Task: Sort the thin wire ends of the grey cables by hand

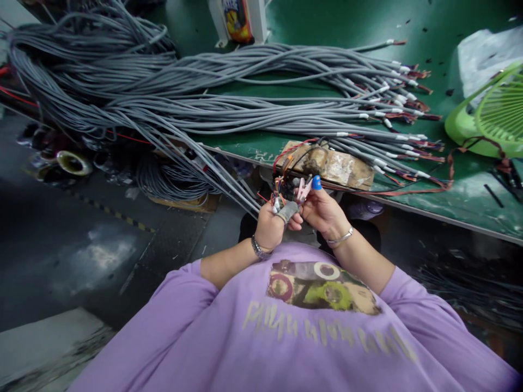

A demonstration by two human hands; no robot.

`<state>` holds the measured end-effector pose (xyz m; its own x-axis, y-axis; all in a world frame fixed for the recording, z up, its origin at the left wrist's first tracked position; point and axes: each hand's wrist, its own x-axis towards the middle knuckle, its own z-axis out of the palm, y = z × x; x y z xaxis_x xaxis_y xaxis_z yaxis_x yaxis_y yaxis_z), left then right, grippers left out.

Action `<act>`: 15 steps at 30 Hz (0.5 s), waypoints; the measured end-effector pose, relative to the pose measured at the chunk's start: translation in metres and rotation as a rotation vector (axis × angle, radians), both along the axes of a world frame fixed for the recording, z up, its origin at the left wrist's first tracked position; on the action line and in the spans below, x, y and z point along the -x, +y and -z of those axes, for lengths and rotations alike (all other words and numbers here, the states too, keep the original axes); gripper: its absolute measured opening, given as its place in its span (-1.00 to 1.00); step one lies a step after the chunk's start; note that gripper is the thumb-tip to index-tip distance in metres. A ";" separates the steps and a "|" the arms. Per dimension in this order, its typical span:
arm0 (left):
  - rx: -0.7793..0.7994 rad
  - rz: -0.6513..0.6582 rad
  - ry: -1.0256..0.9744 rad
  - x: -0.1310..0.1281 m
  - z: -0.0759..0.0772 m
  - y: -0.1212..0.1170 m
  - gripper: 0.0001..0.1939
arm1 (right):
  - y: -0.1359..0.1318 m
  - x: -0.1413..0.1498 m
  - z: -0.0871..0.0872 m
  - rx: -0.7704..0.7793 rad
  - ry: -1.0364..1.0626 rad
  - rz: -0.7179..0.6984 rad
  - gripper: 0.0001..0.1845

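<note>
My left hand (270, 227) is closed round the ends of several grey cables (241, 194). Its thumb wears a grey cover (288, 211), and thin coloured wires (278, 188) stick up past the fingers. Close beside it, my right hand (324, 213) pinches a pink piece that looks like a clip (303, 190). A blue finger cap (316, 182) covers a digit of that hand. The two hands nearly touch in front of the table edge, and the small parts between the fingertips are partly hidden.
Long bundles of grey cable (245, 117) lie across the green table (327, 24), stripped ends to the right. A worn, taped block (339, 163) sits at the near edge. A green fan (498, 109) stands at right; coiled cable (175, 182) lies below the table.
</note>
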<state>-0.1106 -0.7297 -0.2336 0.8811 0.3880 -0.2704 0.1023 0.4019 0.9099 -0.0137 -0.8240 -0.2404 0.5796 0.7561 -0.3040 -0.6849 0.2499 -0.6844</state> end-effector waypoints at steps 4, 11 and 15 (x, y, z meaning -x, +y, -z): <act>-0.016 0.002 0.015 0.000 0.002 0.000 -0.60 | 0.002 -0.001 0.005 -0.024 0.051 0.039 -0.43; -0.026 0.019 0.007 0.006 0.005 0.000 -0.61 | 0.002 0.000 0.014 -0.097 0.127 0.117 -0.50; -0.052 0.030 -0.022 0.016 0.006 0.003 -0.65 | -0.003 0.002 0.013 -0.089 0.196 0.110 -0.51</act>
